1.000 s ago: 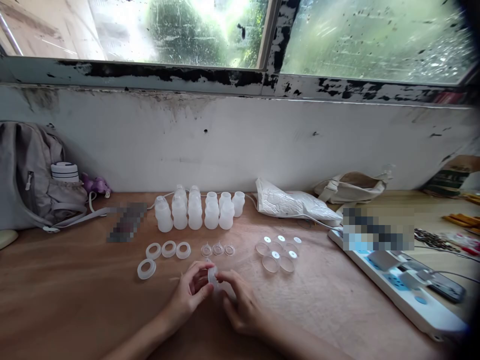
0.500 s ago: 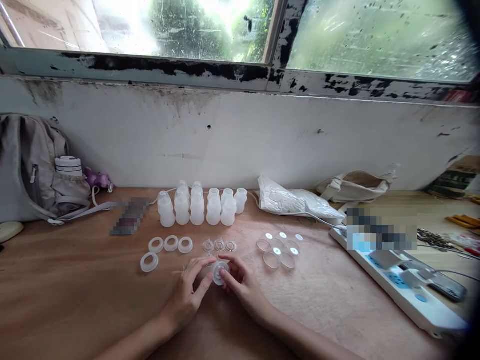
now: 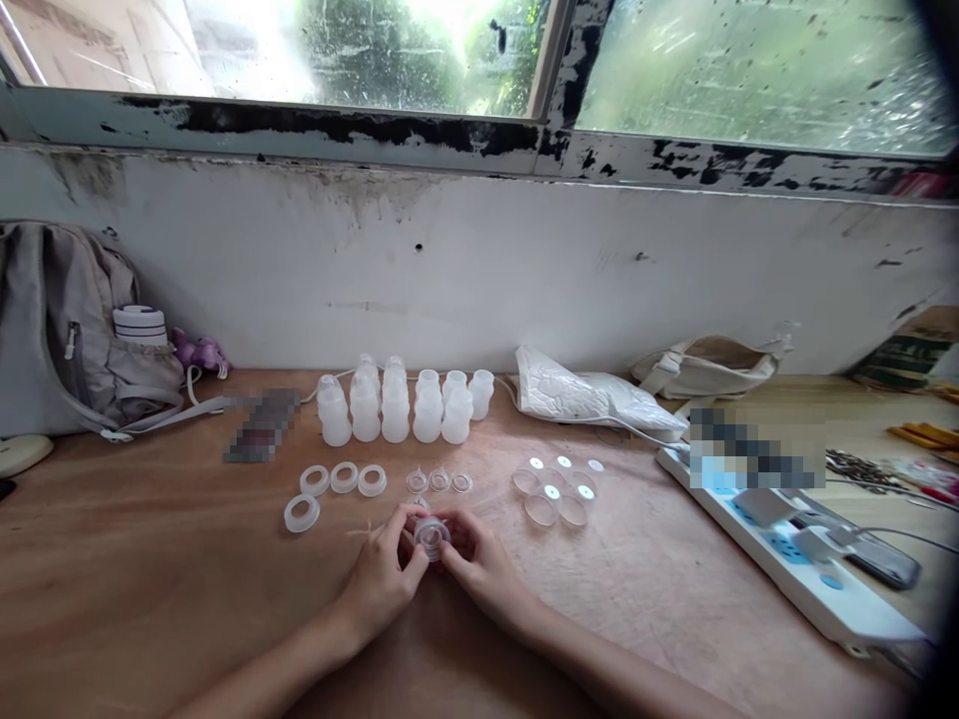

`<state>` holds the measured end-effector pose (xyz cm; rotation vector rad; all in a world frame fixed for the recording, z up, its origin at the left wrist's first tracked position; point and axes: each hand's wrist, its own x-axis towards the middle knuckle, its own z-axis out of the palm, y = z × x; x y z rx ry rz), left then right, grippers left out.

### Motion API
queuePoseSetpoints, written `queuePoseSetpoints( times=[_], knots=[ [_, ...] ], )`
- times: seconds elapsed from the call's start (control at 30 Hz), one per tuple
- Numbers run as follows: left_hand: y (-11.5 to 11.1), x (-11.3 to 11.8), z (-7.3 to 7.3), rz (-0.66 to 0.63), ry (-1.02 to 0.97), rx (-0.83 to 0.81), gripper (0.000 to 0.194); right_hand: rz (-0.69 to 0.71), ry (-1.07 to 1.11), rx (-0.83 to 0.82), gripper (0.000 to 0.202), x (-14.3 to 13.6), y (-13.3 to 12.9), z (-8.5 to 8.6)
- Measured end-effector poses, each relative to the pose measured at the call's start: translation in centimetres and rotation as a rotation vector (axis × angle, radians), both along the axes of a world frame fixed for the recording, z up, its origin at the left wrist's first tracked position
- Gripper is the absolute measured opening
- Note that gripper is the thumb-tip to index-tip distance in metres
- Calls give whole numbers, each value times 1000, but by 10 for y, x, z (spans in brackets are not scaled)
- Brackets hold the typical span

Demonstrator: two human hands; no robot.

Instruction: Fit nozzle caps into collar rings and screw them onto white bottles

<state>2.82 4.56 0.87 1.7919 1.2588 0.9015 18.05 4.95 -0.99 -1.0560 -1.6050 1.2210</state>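
Note:
Between my two hands, a translucent bottle collar ring [image 3: 431, 539] with a clear teat-like piece in its middle is held just above the table. My left hand [image 3: 388, 561] grips its left side, thumb at the front and fingers behind. On the other side my right hand [image 3: 479, 561] pinches the ring between thumb and fingers. Just beyond the hands lie several clear silicone teats [image 3: 440, 481], one partly hidden behind my fingers. Several loose collar rings [image 3: 302, 513] are at the left. Clear round covers [image 3: 540, 510] with small white discs [image 3: 552, 492] lie to the right.
Several frosted small bottles [image 3: 396, 409] stand in rows by the wall, some with tops on. A white plastic package [image 3: 569, 389] and a beige pouch [image 3: 704, 367] lie behind. The power strip [image 3: 786, 547] runs along the right; a grey backpack [image 3: 67, 330] sits at left.
My left hand has closed in onto the collar ring, its thumb now on the rim. The ring has shifted slightly left and up, tilted differently. My view has shifted slightly.

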Motion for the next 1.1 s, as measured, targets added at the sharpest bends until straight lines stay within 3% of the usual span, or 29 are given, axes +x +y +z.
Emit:
queuePoseSetpoints(
  times=[0.4,0.63,0.8,1.1],
  knots=[
    [-4,3,-8,36,132,51,19,-105,-146,96,9,-9,-6,0],
    [-5,5,-7,61,41,32,15,-134,-94,57,7,-11,-6,0],
    [-3,4,-4,62,-103,-40,18,-116,37,-84,17,-10,-6,0],
    [-1,4,-9,53,-174,-109,24,-136,60,-128,28,-12,-6,1]
  ],
)
